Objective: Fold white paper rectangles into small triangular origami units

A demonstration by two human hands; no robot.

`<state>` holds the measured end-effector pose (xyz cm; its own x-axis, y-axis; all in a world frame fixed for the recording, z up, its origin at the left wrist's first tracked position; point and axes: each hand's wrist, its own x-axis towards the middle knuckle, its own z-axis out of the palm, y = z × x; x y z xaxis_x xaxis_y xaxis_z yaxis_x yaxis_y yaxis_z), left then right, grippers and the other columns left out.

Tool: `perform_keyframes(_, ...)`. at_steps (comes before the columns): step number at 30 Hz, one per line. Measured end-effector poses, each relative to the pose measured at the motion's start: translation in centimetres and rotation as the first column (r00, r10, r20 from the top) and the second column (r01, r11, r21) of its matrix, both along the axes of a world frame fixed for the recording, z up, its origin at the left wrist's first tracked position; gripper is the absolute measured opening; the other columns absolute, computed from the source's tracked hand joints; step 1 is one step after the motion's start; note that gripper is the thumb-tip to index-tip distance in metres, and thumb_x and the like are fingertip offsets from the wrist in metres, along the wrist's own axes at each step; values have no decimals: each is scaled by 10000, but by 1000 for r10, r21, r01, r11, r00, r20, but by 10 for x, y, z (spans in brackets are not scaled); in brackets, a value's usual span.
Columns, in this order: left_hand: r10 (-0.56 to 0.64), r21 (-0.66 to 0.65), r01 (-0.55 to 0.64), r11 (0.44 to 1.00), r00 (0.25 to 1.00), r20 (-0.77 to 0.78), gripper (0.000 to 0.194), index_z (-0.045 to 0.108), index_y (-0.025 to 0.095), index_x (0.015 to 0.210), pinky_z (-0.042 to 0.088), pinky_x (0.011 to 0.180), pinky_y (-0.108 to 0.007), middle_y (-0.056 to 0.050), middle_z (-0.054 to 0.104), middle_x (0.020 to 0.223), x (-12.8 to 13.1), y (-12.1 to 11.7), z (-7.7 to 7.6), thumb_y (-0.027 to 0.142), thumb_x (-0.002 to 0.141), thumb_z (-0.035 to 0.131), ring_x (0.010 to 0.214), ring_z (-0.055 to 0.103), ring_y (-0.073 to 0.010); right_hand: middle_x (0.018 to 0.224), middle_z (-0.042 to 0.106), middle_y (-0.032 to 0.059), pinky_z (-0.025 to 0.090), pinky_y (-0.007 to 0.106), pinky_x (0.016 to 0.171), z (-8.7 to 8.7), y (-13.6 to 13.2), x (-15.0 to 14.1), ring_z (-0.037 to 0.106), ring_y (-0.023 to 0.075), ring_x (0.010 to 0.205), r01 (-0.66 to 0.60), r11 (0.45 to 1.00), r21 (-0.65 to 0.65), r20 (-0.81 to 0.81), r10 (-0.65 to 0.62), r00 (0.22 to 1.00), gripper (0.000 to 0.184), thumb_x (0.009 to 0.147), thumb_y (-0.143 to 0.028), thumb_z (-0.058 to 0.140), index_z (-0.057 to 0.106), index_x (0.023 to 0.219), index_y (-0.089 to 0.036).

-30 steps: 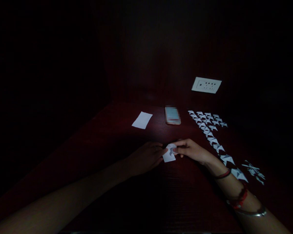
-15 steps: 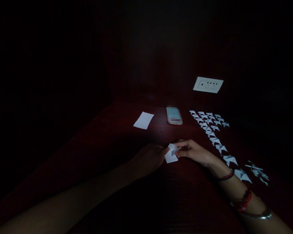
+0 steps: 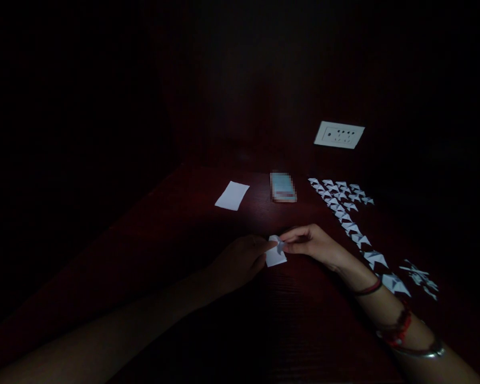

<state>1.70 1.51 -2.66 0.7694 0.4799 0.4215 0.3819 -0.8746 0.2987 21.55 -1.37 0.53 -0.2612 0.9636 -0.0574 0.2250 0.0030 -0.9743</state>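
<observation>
White squarish folded paper (image 3: 276,258) is at the dark red wooden counter (image 3: 260,207), where I have the left hand (image 3: 245,257) and right hand (image 3: 317,246) pinching opposite sides, probably to steady creases, white pointed paper folds (image 3: 349,227) lined up rightward, seemingly out of their way.

From far off, I see a paper piece (image 3: 276,258) just below the middle of the frame, with the left hand (image 3: 240,260) touching its left side and the right hand (image 3: 315,245) its right. Behind it on the table (image 3: 184,213) lie a sheet (image 3: 232,196) and, right of that, a phone (image 3: 282,187), with a socket (image 3: 339,135) on the wall (image 3: 260,96) in the upper right. More paper shapes (image 3: 342,216) lie in rows right of the phone, reaching down beside some scraps (image 3: 420,277) in the lower right.
</observation>
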Motion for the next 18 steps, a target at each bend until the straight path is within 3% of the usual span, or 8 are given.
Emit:
perform_keyframes(4,40,-6,-40,999,999,-15,323,448,207,1129,400,834,-314,-31,538,1035,1,-1,-1,154,817,382,938,493,-141,880,626,46,427,297,754,-5,1,-3,565,150,799,-55,996,75,30,53,998,221,618,-226,633,660,827,-161)
perform_keyframes(10,59,-89,-55,994,998,36,318,461,198,1112,406,840,-297,-29,544,1039,2,-1,-1,146,804,403,932,505,-132,910,594,50,428,280,741,-8,2,-9,550,145,812,-14,987,162,39,8,999,187,630,-248,629,667,794,-167)
perform_keyframes(14,93,-136,-72,988,984,155,262,490,200,1040,384,874,-317,-25,496,1097,2,-2,7,137,803,398,1004,458,-136,872,589,50,435,285,727,-9,3,-9,545,143,787,131,968,212,3,-135,991,140,654,-279,608,666,704,-162)
perform_keyframes(18,203,-101,-183,978,946,254,155,520,190,899,378,862,-339,-31,459,1070,2,-6,19,144,795,415,1015,424,-158,872,550,46,458,276,676,-6,-1,-13,546,134,731,307,879,364,-30,-319,947,142,617,-222,639,643,747,-167)
